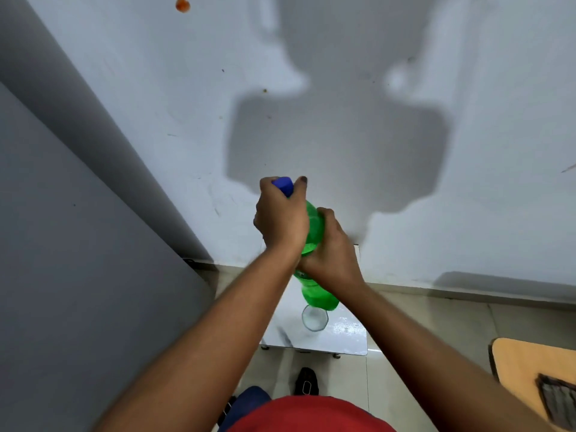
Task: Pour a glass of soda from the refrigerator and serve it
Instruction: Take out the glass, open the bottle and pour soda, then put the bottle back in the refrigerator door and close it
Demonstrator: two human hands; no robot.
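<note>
- Where seen at the far left edge: one tall grey panel [78, 244], plain, running from near to far.
- Up on the pale wall [187, 104], far left of centre: one small orange smear [182, 4]; further right, a broad grey shadow of head and arms.
- Left hand [280, 213]: raised in the middle of the view, fingers curled tight round one blue cap [283, 185], thumb on its left, fingertips on its right; clamped on the cap, no gap showing.
- One soda bottle [314, 229]: green, see-through plastic, glossy, held in the air and tilted, cap end far and high, base near and low; middle section hidden under the hands, so label barely seen; brighter green at the shoulder and at the rounded base.
- Right hand [330, 260]: just right of the left wrist, wrapped firmly round the bottle's waist, closed on it.
- Two hands in all, both on the one bottle, bare forearms crossing up from the near corners.
- Below the bottle's base: one clear drinking glass [314, 318], upright, round rim facing up, standing on one small white table [343, 341] against the wall; bottle base overlapping the glass's far rim from this angle, contact impossible to judge.
- Near the table, on the tiled floor: one dark shoe [307, 381]; nearest of all, a red shirt [311, 413].
- Far right, near: one tan wooden surface [530, 357], cut off by the edge.
</note>
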